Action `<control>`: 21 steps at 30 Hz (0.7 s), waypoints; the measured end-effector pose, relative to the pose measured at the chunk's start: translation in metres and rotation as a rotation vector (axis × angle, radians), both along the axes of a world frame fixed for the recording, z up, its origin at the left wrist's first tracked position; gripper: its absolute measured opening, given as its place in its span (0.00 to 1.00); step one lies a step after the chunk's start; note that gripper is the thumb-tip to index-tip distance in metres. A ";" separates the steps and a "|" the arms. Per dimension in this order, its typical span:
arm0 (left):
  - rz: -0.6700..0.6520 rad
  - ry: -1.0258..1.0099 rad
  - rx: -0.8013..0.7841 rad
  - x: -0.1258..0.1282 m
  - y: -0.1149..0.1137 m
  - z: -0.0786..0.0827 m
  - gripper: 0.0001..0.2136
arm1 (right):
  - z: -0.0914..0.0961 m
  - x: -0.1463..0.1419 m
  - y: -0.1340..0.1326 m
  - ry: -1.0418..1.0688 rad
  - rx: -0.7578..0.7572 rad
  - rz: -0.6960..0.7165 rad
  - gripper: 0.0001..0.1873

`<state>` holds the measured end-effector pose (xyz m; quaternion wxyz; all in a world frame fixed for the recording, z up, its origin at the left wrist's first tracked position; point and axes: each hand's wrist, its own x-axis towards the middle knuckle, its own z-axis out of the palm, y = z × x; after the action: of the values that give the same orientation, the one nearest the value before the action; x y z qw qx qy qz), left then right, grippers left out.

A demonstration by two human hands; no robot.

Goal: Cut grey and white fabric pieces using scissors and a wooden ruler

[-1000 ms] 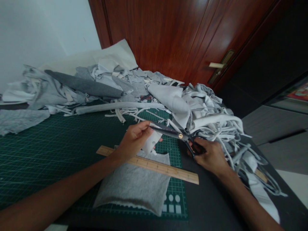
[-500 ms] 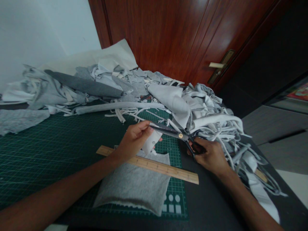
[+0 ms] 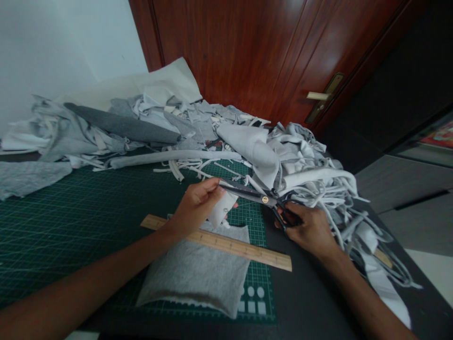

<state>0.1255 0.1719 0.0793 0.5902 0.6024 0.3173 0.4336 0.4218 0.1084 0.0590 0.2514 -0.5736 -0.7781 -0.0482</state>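
Note:
My left hand (image 3: 201,203) pinches a small piece of white fabric (image 3: 221,210) that bears a small round mark. In my right hand (image 3: 307,224) are black-handled scissors (image 3: 265,199), fingers through the loops. Their long blades lie along the top edge of the white piece, with the tips at my left fingertips. Beneath the hands, a wooden ruler (image 3: 244,246) crosses a grey fabric piece (image 3: 198,278). Both rest on a green cutting mat (image 3: 88,226). Part of the ruler is hidden behind my left wrist.
Grey and white fabric scraps (image 3: 198,118) are heaped along the back of the table. More strips (image 3: 325,189) pile up on the right. A grey fabric piece (image 3: 31,177) lies at the left edge. Behind stands a wooden door (image 3: 226,52) with a metal handle (image 3: 320,96).

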 end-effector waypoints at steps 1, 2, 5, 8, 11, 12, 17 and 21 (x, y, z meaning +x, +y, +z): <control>0.000 -0.001 0.005 0.000 0.000 0.000 0.16 | 0.000 0.000 0.000 -0.002 0.004 0.003 0.09; 0.000 -0.002 0.012 0.000 0.000 0.000 0.15 | 0.000 0.000 0.000 -0.004 0.008 0.005 0.09; 0.003 -0.002 0.028 0.000 0.000 0.000 0.14 | 0.000 0.001 0.001 -0.010 0.020 0.014 0.09; 0.006 -0.005 0.029 0.001 0.000 0.001 0.13 | 0.001 0.000 0.001 -0.009 0.024 0.027 0.08; -0.003 -0.008 0.031 0.002 0.001 0.000 0.13 | 0.002 -0.001 0.000 -0.005 0.025 0.028 0.08; -0.005 -0.007 0.031 0.002 0.001 -0.001 0.13 | 0.002 -0.001 0.000 -0.003 0.026 0.026 0.08; -0.001 -0.009 0.030 0.001 0.001 0.000 0.13 | 0.002 -0.001 0.001 0.013 0.025 0.030 0.08; -0.006 -0.011 0.027 0.001 0.000 -0.001 0.14 | 0.001 -0.001 0.001 0.012 0.020 0.019 0.08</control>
<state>0.1267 0.1724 0.0787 0.5850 0.6088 0.3064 0.4396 0.4213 0.1090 0.0598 0.2624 -0.5640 -0.7814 -0.0500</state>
